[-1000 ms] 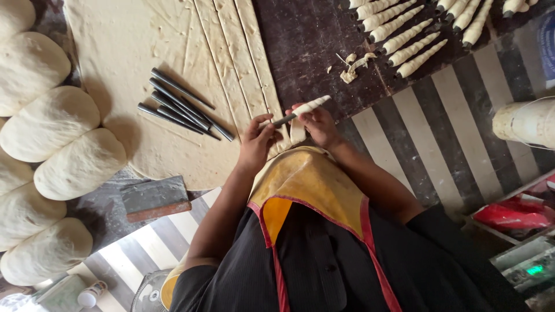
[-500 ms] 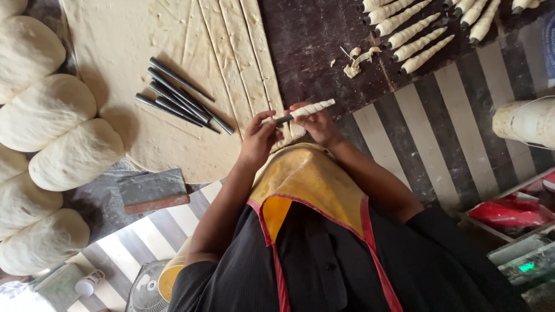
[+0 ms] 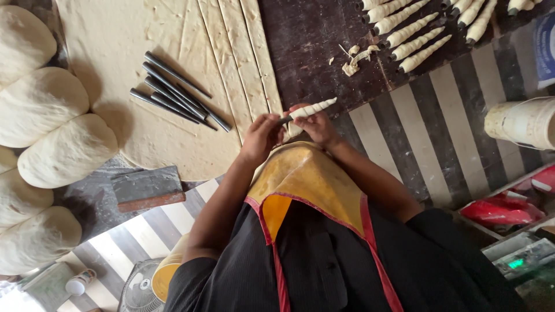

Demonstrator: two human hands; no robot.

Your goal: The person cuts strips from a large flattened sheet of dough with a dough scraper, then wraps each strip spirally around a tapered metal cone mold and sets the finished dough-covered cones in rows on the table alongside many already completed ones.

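While both hands meet just above the apron's top edge, the left hand pinches the dark bare end of a metal cone stick and the right hand closes around the dough-wrapped cone, fingers clenched on its lower part. Cone points up-right, tilted, held in the air over the border between the rolled dough sheet and the dark wooden board. Yellow apron with red trim hangs below the hands, over black clothing.

Surface: dark worn board on top, floor or mat with grey and cream stripes to the right and lower left. Dough sheet is pale, large, cut into long strips along its right side, nearest the hands. Loose bundle of bare black sticks lies on the sheet, left of the hands, well apart. Row of finished wrapped cones at top right on the board, dough scraps just beside them. Dough balls stacked along the left edge. Metal scraper with wood handle lies below the sheet. Pale bucket at right, red packets lower right, small fan at bottom left. Nothing blocks the hands.
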